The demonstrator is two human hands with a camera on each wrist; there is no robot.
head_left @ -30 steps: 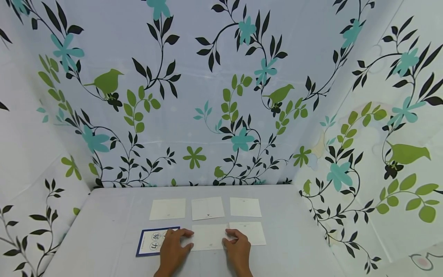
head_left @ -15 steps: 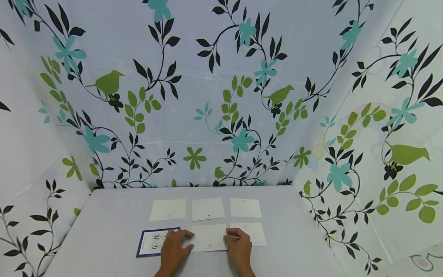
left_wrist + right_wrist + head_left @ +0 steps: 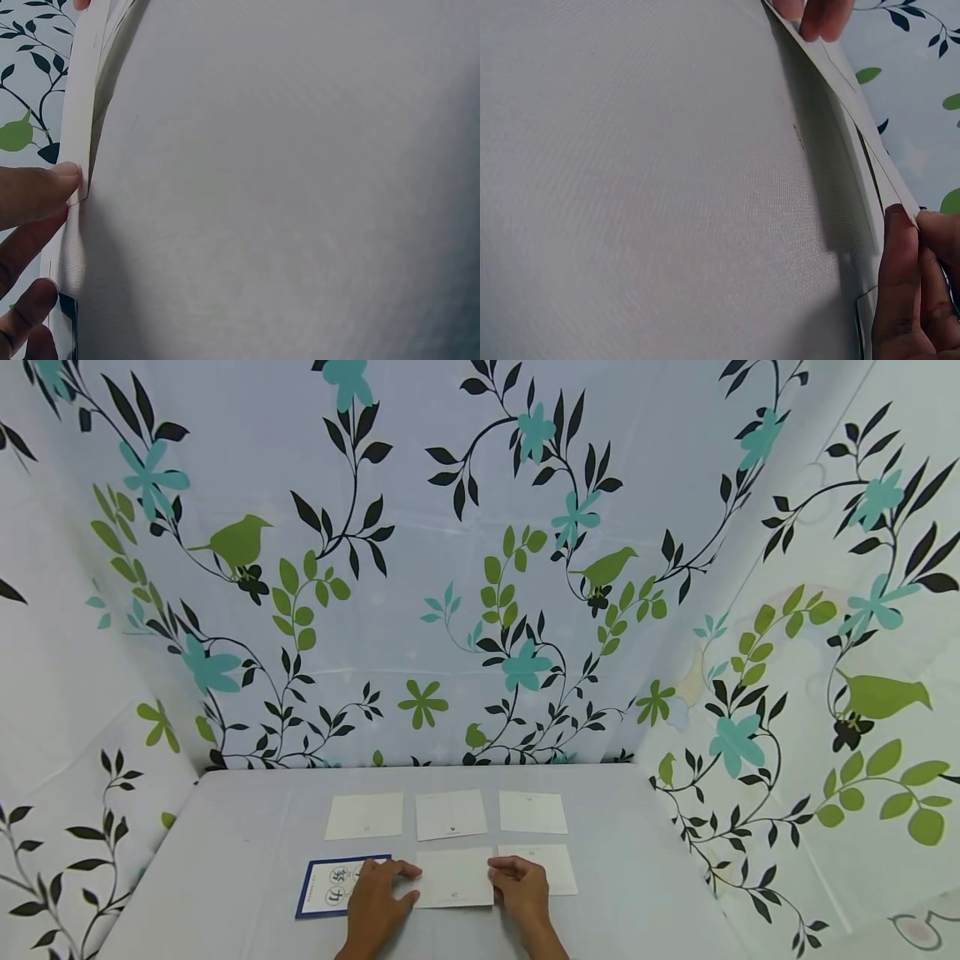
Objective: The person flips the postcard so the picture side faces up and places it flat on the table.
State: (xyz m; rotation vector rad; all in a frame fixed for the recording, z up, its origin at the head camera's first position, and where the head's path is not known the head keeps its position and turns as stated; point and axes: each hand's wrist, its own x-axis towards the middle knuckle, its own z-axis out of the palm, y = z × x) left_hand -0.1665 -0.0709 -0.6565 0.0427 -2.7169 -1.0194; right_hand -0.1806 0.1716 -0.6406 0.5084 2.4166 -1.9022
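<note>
White table (image 3: 240, 860): left hand (image 3: 373, 906) partly hides blue-bordered card (image 3: 324, 893).

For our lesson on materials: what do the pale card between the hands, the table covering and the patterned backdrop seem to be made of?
Pale card: probably matte paper or cardstock; its lifted edge is thin.
Table covering: perhaps woven cloth, matte; fine ridges show close up.
Patterned backdrop: printed sheet, fairly smooth, fabric or plastic; faint creases leave it open.

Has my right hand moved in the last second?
Yes, slightly: in the head view, the right hand has swung rightward, most clearly at the wrist, judged against the upper right card.
</note>
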